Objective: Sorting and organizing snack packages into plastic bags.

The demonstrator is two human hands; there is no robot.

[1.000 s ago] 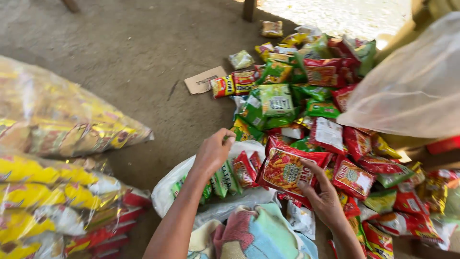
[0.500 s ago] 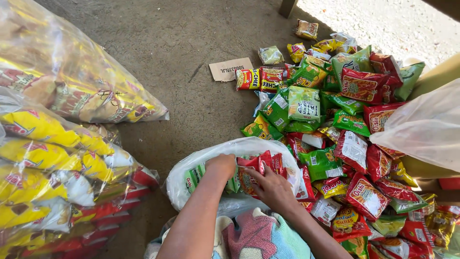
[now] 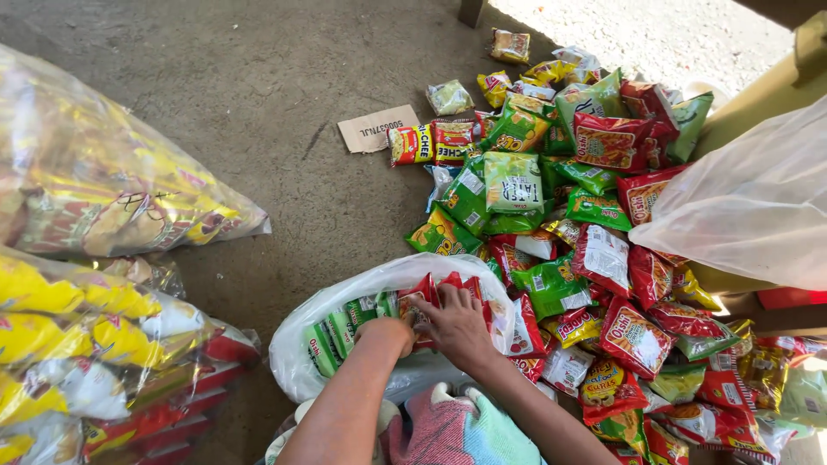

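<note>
With both hands pushed into the open white plastic bag point(image 3: 297, 344) on the concrete floor point(image 3: 258, 103), the left hand point(image 3: 388, 334) curled and the right hand point(image 3: 457, 327) spread flat over the red snack packets point(image 3: 435, 297), the thin bag could slump or tear, I judge, if packets are pressed too hard.

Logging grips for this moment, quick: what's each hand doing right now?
Left hand: closed, pushed into the white plastic bag among packets; exact grip cannot be told.
Right hand: fingers spread, open, pressing on red snack packets.
</note>
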